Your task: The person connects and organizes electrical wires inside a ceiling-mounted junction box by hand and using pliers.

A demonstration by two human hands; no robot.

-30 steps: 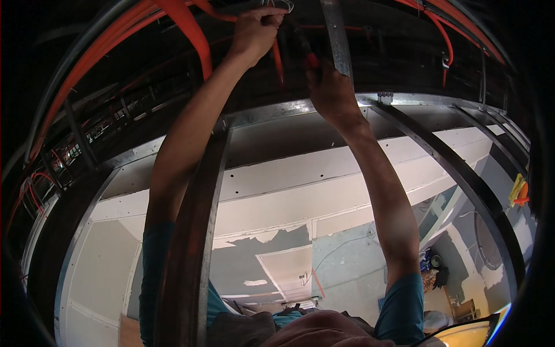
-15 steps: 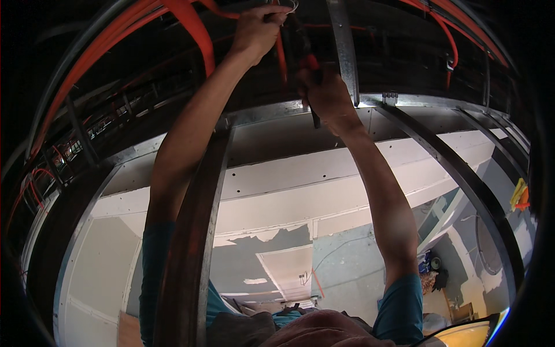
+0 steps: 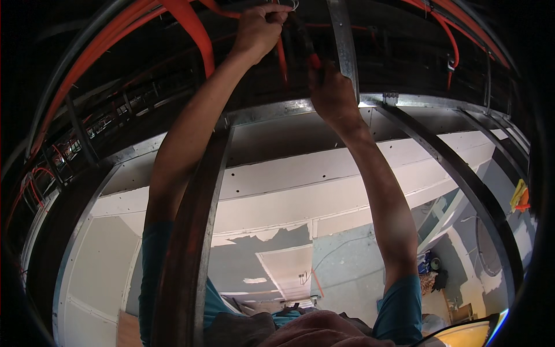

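Both arms reach up into a dark ceiling space. My left hand is closed around thin wires at the top of the view, next to an orange conduit. My right hand grips a dark tool with a red handle that points up toward the left hand. A galvanised metal hanger strip runs down just right of the tool.
Metal ceiling profiles cross the view, one in front of my left arm, another to the right. Several orange conduits run through the void. Drywall with patchy filler lies beyond. A yellow object sits at far right.
My right hand has dropped slightly down and left along the hanger strip with the tool. My left hand stays at the wires.
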